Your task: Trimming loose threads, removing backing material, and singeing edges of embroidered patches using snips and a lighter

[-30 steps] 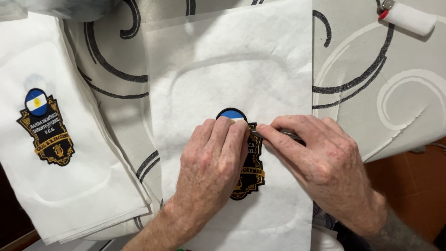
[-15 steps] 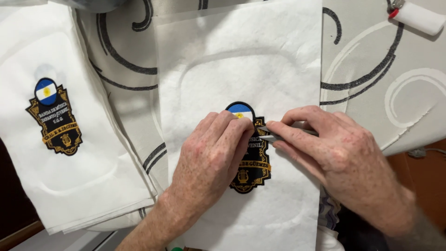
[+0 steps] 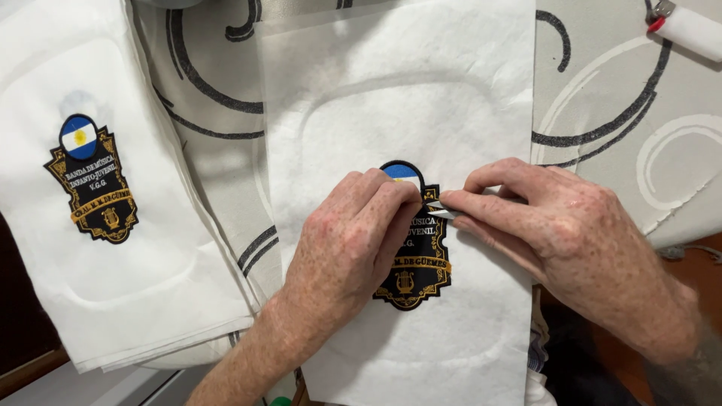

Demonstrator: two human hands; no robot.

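Observation:
A black and gold embroidered badge (image 3: 421,263) with a blue and white oval on top sits in the middle of a white fabric sheet (image 3: 391,90). My left hand (image 3: 346,240) lies over the badge's left half, its fingertips pressing down near the oval. My right hand (image 3: 571,240) comes in from the right and pinches a thin silver metal tool (image 3: 445,213). The tool's tip touches the badge's upper right edge, just beside my left fingertips. What kind of tool it is stays hidden inside the fingers.
A second matching badge (image 3: 90,180) is on a stack of white sheets (image 3: 113,301) at the left. Underneath lies a grey cloth with black swirls (image 3: 602,98). A white cylinder with a red end (image 3: 692,30) rests at the top right. The table edge (image 3: 699,256) runs past my right wrist.
The tool tip has come out from under my right fingers and now shows at the badge's upper right edge. Both hands stay on the badge; more of its lower part is uncovered.

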